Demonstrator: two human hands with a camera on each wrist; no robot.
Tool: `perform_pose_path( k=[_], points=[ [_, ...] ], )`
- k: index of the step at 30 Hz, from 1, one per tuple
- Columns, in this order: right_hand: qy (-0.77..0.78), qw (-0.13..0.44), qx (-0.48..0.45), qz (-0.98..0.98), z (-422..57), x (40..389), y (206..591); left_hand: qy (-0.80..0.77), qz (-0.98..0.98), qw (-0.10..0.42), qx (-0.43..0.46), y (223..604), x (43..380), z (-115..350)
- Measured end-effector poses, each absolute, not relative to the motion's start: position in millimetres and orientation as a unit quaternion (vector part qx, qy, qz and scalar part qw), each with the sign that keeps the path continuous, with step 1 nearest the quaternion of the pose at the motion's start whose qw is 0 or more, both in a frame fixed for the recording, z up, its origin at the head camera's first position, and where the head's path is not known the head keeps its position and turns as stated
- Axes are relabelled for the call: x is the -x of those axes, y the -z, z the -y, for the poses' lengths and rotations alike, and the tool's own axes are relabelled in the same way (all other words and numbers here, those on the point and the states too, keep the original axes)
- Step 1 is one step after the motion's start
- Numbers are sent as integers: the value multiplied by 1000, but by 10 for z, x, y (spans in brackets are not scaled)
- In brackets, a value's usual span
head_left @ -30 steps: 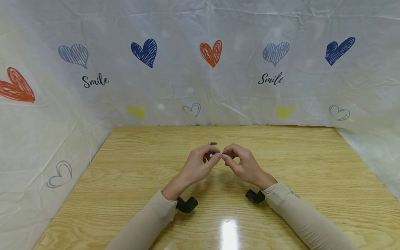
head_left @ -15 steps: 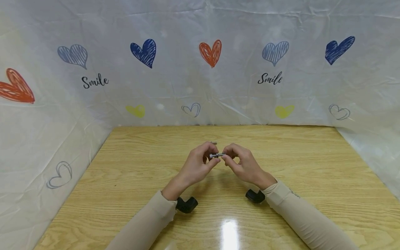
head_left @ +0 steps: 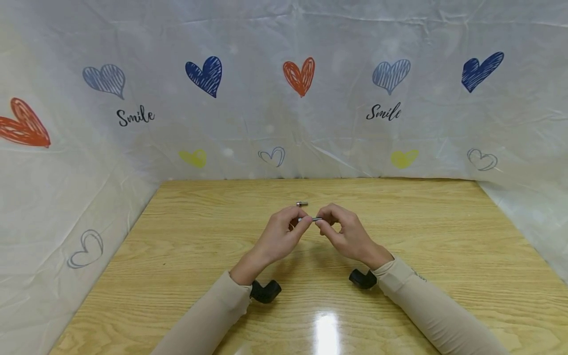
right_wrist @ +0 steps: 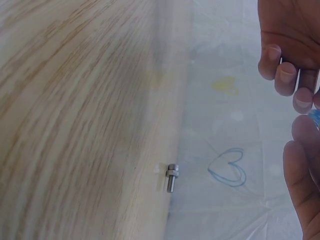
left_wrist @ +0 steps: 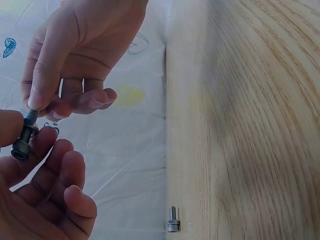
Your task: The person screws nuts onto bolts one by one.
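Over the wooden table, both hands meet at a small metal bolt [head_left: 316, 219]. My right hand [head_left: 346, 235] pinches its threaded end between thumb and fingers. My left hand [head_left: 280, 235] has thumb and index finger at the nut [left_wrist: 34, 130] partway along the shaft. In the left wrist view the round socket head [left_wrist: 20, 150] sticks out below the left thumb, and the other left fingers are loosely curled. The right wrist view shows fingers of both hands at its right edge, with the bolt hidden. Just beyond the hands lies a second bolt [head_left: 302, 203] with a nut on it.
The wood-grain table [head_left: 186, 222] ends at a pale cloth backdrop [head_left: 248, 123] printed with hearts, which also hangs along the left. Black angled pieces [head_left: 266, 291] sit beside both wrists.
The left thumb and fingers parted half a second ago, baring the bolt and its nut, and have closed on it again. The right hand keeps its pinch in the same place.
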State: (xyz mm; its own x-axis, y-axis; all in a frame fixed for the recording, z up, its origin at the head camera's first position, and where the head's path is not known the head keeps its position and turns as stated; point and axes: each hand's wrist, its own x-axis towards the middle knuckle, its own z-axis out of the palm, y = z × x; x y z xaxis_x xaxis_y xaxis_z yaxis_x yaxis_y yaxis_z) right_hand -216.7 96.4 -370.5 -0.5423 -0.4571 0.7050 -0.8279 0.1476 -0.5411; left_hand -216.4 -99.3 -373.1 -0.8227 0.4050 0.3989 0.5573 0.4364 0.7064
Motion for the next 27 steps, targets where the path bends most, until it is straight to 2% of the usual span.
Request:
perform_pose_path(
  k=[6,17,27],
  points=[
    [-483,195,-443,730,-967,2177,3716,460,839,82,279,3733,2167,991],
    [-479,202,-448,727,-961,2186,3705,466,812,118,330,3738,2192,979],
    [-482,193,-442,731,-967,2182,3717,451,840,78,292,3732,2168,988]
  ],
)
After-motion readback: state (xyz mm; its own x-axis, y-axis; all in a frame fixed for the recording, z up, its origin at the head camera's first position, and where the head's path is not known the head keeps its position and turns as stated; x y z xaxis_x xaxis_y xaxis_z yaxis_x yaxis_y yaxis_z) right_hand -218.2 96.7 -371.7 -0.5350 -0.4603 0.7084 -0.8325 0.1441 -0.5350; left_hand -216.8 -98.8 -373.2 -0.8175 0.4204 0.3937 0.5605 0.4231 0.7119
